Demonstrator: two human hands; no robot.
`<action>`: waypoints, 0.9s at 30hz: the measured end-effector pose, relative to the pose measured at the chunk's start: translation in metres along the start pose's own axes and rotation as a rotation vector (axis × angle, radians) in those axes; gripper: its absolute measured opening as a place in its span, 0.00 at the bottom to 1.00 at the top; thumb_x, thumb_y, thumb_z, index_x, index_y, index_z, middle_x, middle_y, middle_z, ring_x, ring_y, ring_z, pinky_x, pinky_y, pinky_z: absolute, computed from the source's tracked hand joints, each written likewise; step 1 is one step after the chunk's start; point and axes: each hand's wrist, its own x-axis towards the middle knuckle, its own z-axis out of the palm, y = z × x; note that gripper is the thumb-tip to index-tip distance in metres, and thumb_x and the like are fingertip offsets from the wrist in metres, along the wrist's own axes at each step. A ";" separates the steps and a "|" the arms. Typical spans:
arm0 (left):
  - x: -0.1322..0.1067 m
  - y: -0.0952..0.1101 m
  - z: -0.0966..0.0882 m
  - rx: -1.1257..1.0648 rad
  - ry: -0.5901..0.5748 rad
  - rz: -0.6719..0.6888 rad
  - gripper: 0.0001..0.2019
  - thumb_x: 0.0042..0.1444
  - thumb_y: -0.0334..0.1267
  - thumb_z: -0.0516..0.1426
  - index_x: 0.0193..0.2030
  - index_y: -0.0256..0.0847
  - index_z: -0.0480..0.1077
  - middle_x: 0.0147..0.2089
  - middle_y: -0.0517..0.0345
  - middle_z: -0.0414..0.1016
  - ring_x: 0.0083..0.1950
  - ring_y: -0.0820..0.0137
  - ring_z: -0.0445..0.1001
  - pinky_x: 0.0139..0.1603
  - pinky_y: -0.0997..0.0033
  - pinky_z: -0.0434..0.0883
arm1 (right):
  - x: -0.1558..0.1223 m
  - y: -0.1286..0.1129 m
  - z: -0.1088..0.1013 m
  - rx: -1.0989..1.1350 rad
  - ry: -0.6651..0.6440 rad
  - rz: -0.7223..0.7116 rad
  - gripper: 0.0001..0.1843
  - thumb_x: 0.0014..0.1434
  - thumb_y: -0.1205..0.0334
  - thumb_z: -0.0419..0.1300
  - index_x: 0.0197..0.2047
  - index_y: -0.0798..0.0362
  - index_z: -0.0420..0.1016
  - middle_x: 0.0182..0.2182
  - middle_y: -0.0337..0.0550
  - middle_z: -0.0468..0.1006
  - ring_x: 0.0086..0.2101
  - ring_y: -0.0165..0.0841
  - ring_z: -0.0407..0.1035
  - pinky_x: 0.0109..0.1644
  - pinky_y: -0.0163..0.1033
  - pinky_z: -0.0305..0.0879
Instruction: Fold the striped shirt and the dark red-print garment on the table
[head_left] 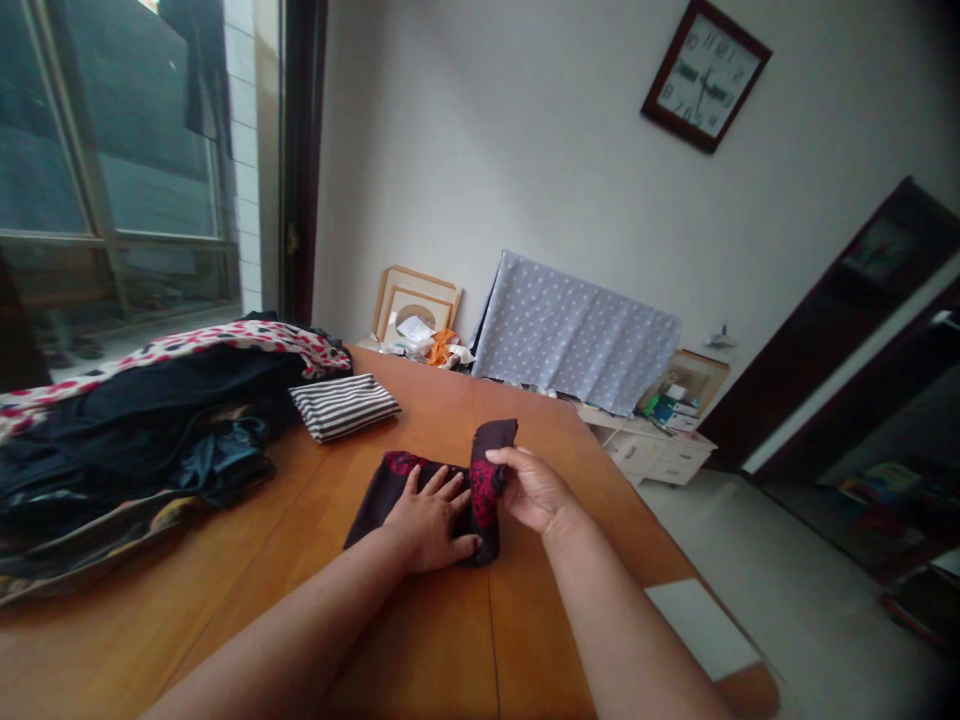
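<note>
A dark folded garment with a red floral pattern (388,505) lies on the wooden table (420,400) in front of me. My left hand (427,520) rests flat on it with the fingers spread, pressing the folded cloth down. My right hand (525,490) pinches a narrow folded strip of the same garment (491,445) and holds it upright off the bundle. Part of the garment's underside is hidden beneath both hands.
A folded black-and-white striped cloth (343,406) lies left of the garment, beside a large heap of mixed clothes (127,430). At the table's far edge stand a polka-dot cloth (574,335) and picture frames (415,305). A white sheet (701,625) lies at the right corner.
</note>
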 end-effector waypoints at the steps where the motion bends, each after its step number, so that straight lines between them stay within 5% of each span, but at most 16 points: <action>1: -0.001 0.001 0.002 0.003 0.015 -0.005 0.40 0.57 0.68 0.50 0.72 0.49 0.62 0.76 0.45 0.56 0.78 0.44 0.41 0.72 0.29 0.31 | 0.003 0.007 0.006 -0.001 -0.005 0.011 0.14 0.47 0.66 0.70 0.37 0.53 0.73 0.28 0.35 0.79 0.26 0.28 0.72 0.33 0.33 0.70; 4: -0.002 -0.006 -0.004 -0.092 0.040 -0.004 0.41 0.50 0.63 0.60 0.69 0.49 0.65 0.75 0.46 0.59 0.77 0.43 0.46 0.74 0.33 0.37 | 0.012 0.026 0.020 -0.020 -0.002 0.049 0.16 0.45 0.66 0.71 0.37 0.53 0.72 0.27 0.35 0.78 0.25 0.28 0.71 0.31 0.33 0.69; 7: -0.005 -0.029 -0.023 -0.429 0.053 -0.007 0.26 0.51 0.51 0.60 0.57 0.48 0.75 0.65 0.51 0.73 0.68 0.50 0.66 0.72 0.48 0.57 | 0.018 0.038 0.026 -0.084 0.022 0.061 0.17 0.46 0.63 0.71 0.39 0.53 0.72 0.28 0.35 0.78 0.26 0.28 0.71 0.31 0.33 0.70; 10: -0.012 -0.061 -0.041 -0.910 0.195 -0.234 0.17 0.55 0.43 0.55 0.48 0.42 0.76 0.49 0.52 0.82 0.50 0.61 0.79 0.55 0.61 0.74 | 0.022 0.044 0.030 -0.199 0.056 0.068 0.18 0.46 0.61 0.70 0.40 0.52 0.71 0.28 0.35 0.78 0.25 0.28 0.71 0.31 0.34 0.70; 13: -0.021 -0.085 -0.045 -1.273 0.351 -0.531 0.17 0.54 0.46 0.57 0.47 0.39 0.73 0.45 0.50 0.81 0.44 0.63 0.80 0.43 0.67 0.75 | 0.024 0.051 0.039 -0.348 0.086 0.084 0.20 0.47 0.60 0.69 0.43 0.51 0.72 0.29 0.36 0.79 0.26 0.29 0.72 0.30 0.34 0.69; 15: -0.025 -0.092 -0.042 -1.412 0.325 -0.625 0.20 0.54 0.50 0.58 0.47 0.37 0.73 0.45 0.47 0.81 0.41 0.64 0.80 0.40 0.68 0.75 | 0.024 0.055 0.048 -0.453 0.070 0.103 0.20 0.50 0.57 0.68 0.46 0.51 0.73 0.30 0.38 0.80 0.25 0.28 0.71 0.29 0.33 0.67; 21: -0.027 -0.094 -0.041 -1.407 0.280 -0.698 0.41 0.54 0.74 0.49 0.51 0.34 0.73 0.43 0.46 0.80 0.39 0.62 0.76 0.37 0.67 0.71 | 0.022 0.053 0.060 -0.440 -0.026 0.159 0.29 0.58 0.46 0.66 0.57 0.51 0.69 0.33 0.46 0.83 0.28 0.30 0.74 0.31 0.32 0.67; 27: -0.024 -0.088 -0.038 -1.163 0.285 -0.570 0.38 0.52 0.71 0.55 0.52 0.38 0.74 0.45 0.48 0.79 0.44 0.59 0.76 0.35 0.68 0.70 | 0.027 0.042 0.012 -0.186 0.281 -0.124 0.20 0.55 0.52 0.68 0.47 0.53 0.75 0.32 0.45 0.82 0.29 0.29 0.74 0.31 0.31 0.68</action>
